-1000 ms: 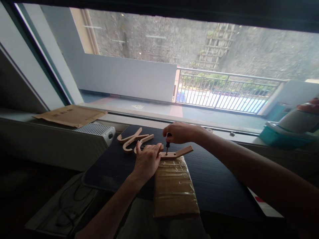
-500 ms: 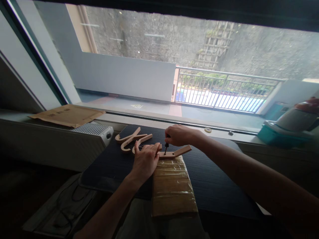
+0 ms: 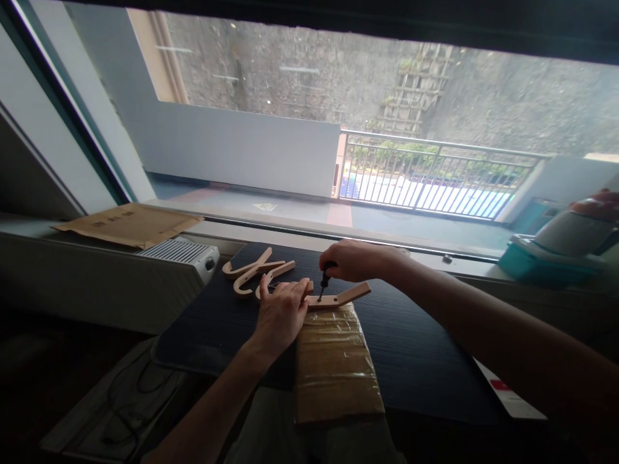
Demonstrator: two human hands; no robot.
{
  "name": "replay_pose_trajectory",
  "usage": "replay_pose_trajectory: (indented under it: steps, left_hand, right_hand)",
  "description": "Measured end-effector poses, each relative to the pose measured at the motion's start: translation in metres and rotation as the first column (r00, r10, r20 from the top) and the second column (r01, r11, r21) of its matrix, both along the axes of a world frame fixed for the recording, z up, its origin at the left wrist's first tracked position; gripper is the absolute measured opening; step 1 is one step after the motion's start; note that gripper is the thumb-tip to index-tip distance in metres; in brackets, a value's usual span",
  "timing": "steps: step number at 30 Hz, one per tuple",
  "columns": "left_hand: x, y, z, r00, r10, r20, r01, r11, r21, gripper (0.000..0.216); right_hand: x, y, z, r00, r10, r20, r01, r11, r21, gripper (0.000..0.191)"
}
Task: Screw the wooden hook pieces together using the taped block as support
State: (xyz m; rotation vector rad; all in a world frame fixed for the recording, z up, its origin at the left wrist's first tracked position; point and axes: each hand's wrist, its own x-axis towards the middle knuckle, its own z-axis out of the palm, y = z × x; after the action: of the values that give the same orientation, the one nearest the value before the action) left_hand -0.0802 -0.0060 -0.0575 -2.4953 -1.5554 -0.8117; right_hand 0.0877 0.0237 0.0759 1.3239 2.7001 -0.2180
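My right hand (image 3: 352, 261) is wrapped round the dark handle of a screwdriver (image 3: 324, 284). The screwdriver leans slightly, its tip at a hole in a light wooden hook (image 3: 354, 294). My left hand (image 3: 284, 310) grips the same hook at its left part, fingers closed over it and hiding much of that end. Beneath the hook's right part is the far end of a tape-wrapped brown slab (image 3: 338, 370). Several more wooden hooks (image 3: 247, 278) lie just left of my left hand, one partly hidden behind its fingers.
The dark tabletop (image 3: 416, 341) reaches towards a window sill. A brown paper envelope (image 3: 130, 224) lies on a white heater (image 3: 191, 254) at left. At right stands a teal box (image 3: 532, 261) with a grey-and-orange object on it. A white-and-red item (image 3: 507, 390) shows below my right forearm.
My right hand has turned a little on the screwdriver, and its handle now tilts more and shows more. The right forearm has shifted, covering most of the yellow roll on the sill. The left hand holds still.
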Motion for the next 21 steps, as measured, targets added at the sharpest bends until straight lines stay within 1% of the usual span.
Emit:
replay_pose_trajectory:
  steps: [7, 11, 16, 18, 21]
  left_hand:
    - [-0.001, 0.000, 0.000, 1.000, 0.005, 0.009, -0.005, 1.000, 0.011, 0.030]
    - [-0.001, -0.001, 0.001, 1.000, 0.000, 0.009, 0.000, 1.000, 0.006, 0.031]
    - [0.000, -0.002, 0.001, 1.000, 0.004, 0.000, -0.004, 1.000, 0.007, 0.030]
    - [0.000, -0.002, 0.001, 1.000, 0.005, 0.002, -0.005, 1.000, 0.003, 0.030]
    - [0.000, -0.002, 0.001, 1.000, 0.001, 0.008, -0.001, 1.000, -0.002, 0.031]
  right_hand:
    - [-0.004, 0.005, -0.011, 0.998, -0.059, -0.012, 0.060, 0.997, 0.056, 0.024]
    - [-0.006, 0.002, -0.009, 0.997, -0.078, 0.014, 0.076, 0.993, 0.084, 0.026]
    - [-0.009, -0.001, 0.002, 1.000, -0.005, 0.014, 0.004, 0.998, 0.059, 0.036]
    - [-0.011, -0.001, 0.004, 0.999, 0.034, 0.026, -0.035, 0.998, 0.048, 0.031]
    - [-0.013, 0.001, 0.002, 0.998, 0.064, 0.018, -0.065, 0.997, 0.052, 0.026]
